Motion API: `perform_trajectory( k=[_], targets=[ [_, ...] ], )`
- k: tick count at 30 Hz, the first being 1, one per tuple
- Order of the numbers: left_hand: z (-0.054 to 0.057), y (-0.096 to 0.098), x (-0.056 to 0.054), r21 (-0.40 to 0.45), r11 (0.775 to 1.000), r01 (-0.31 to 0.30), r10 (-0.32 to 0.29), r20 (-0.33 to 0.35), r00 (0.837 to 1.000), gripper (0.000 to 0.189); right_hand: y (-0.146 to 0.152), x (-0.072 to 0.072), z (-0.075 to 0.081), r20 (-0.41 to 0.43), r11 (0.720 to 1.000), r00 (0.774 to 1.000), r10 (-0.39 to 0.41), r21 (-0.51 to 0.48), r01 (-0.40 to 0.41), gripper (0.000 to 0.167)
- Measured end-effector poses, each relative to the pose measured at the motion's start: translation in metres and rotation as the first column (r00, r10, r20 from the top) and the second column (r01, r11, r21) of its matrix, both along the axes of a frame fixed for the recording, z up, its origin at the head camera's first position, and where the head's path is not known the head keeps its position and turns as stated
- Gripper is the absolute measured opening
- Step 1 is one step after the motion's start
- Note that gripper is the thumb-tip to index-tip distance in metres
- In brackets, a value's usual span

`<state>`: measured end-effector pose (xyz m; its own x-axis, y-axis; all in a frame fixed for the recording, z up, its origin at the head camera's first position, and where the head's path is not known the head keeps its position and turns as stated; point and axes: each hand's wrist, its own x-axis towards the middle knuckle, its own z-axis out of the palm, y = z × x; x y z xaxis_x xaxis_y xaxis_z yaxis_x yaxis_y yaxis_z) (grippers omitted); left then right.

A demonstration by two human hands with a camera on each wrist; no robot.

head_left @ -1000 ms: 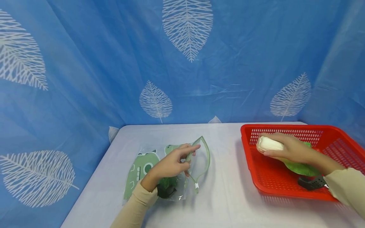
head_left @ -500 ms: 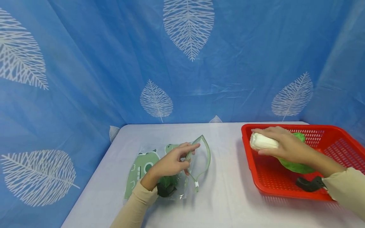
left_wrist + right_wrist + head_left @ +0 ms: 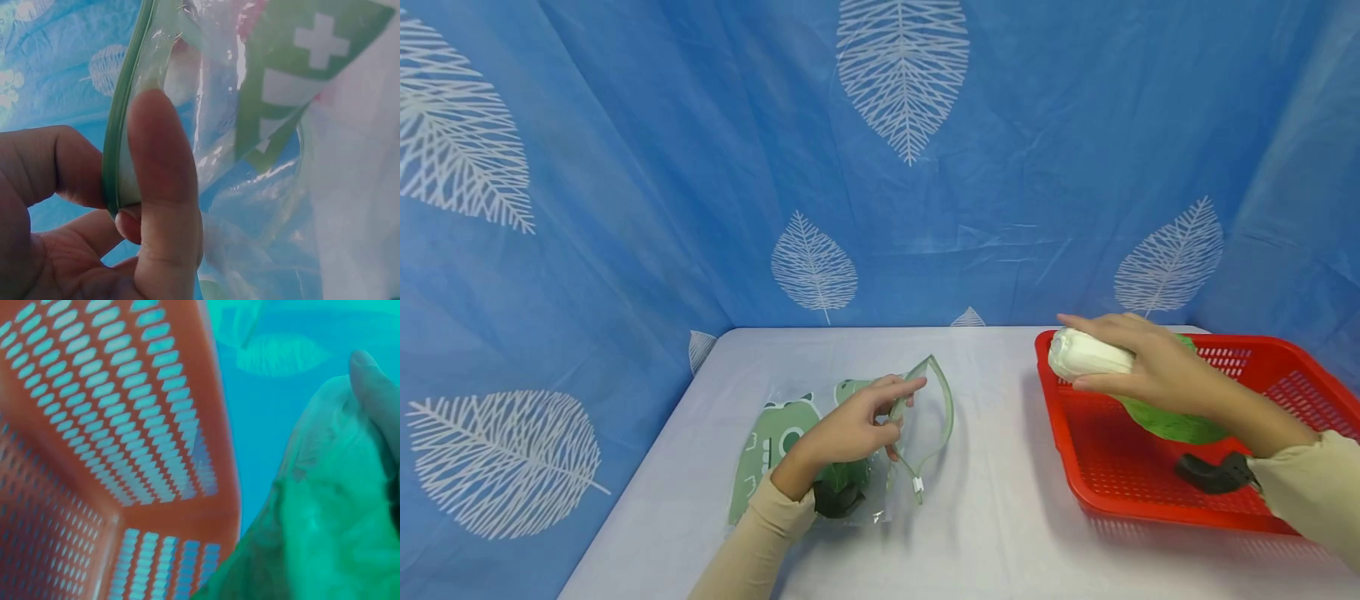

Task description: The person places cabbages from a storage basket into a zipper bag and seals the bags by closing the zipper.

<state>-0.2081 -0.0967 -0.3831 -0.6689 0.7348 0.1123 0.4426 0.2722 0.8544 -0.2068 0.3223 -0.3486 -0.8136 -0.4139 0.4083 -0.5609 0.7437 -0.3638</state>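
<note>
My left hand holds the rim of a clear zip bag printed with green cartoon figures. Its green zip edge arches wide at the mouth, a white slider at the near end. In the left wrist view, thumb and fingers pinch the zip edge. My right hand grips a bok choy round its pale stem, above the red basket's left side; green leaves trail below the palm. In the right wrist view, the bok choy is outside the basket wall.
The red perforated basket stands on the right of the white table. A dark green leafy thing shows through the bag beside the left wrist. A blue curtain with white leaf prints hangs behind.
The right hand has lifted the bok choy up and leftward, from inside the basket to above its left rim. The left hand keeps its hold on the bag, which stays put.
</note>
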Motion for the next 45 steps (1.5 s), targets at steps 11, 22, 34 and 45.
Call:
perform_trajectory(
  k=[11,22,34,45],
  targets=[
    [-0.003,-0.002,0.001,0.003,1.000,-0.014,0.014,0.021,1.000,0.069,-0.060,0.002,0.007,0.098,0.981,0.982,0.164,-0.120,-0.152,0.081],
    [0.002,-0.003,0.004,0.041,0.998,-0.039,0.038,0.023,0.999,0.070,-0.106,0.000,-0.009,0.201,0.944,0.949,0.242,-0.274,-0.182,0.081],
    [0.006,-0.007,0.004,0.025,0.996,-0.080,0.080,0.005,0.997,0.068,-0.148,0.000,-0.028,0.250,0.908,0.955,0.162,-0.417,-0.045,0.079],
    [0.012,-0.013,0.001,0.050,0.989,-0.139,0.141,-0.030,0.990,0.069,-0.165,0.001,-0.054,0.336,0.917,0.936,0.109,-0.397,0.035,0.081]
  ],
)
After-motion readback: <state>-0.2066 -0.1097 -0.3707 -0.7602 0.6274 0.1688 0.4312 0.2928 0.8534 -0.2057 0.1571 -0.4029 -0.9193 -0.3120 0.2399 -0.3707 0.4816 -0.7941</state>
